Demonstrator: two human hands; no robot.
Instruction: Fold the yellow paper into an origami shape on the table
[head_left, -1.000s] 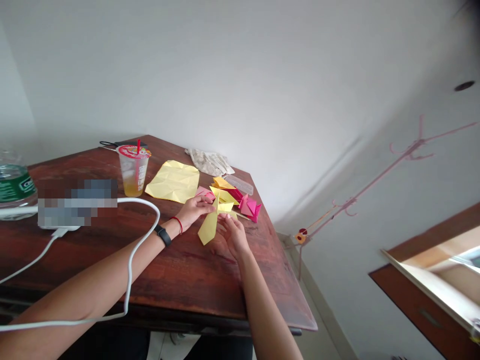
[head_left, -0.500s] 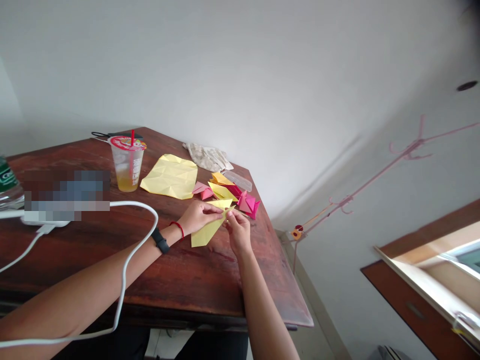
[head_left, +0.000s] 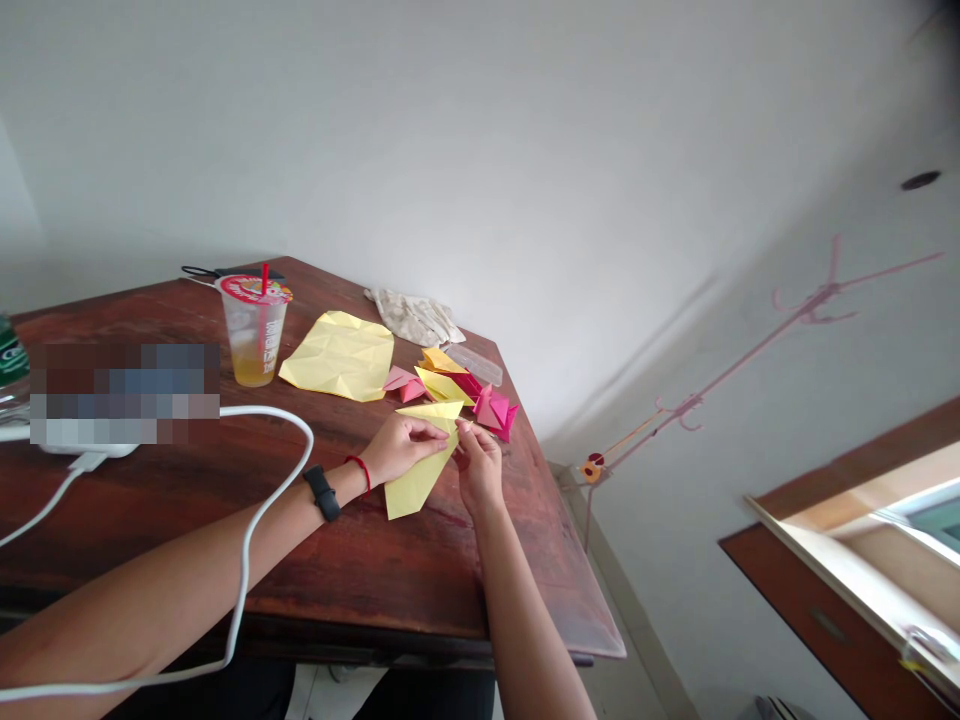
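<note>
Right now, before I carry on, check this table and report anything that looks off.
One thing stands out: the white cable loops across the table and crosses over the left forearm, so it lies on the working arm. The creased yellow paper sheet looks wrinkled but not torn.

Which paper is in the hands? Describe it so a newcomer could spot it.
On the wooden table, find the left hand and right hand. Between them is a yellow paper folded to a long point. The flat creased sheet by the cup lies untouched.

Matt yellow paper (head_left: 420, 475) on glossy wooden table (head_left: 375, 580)
</note>
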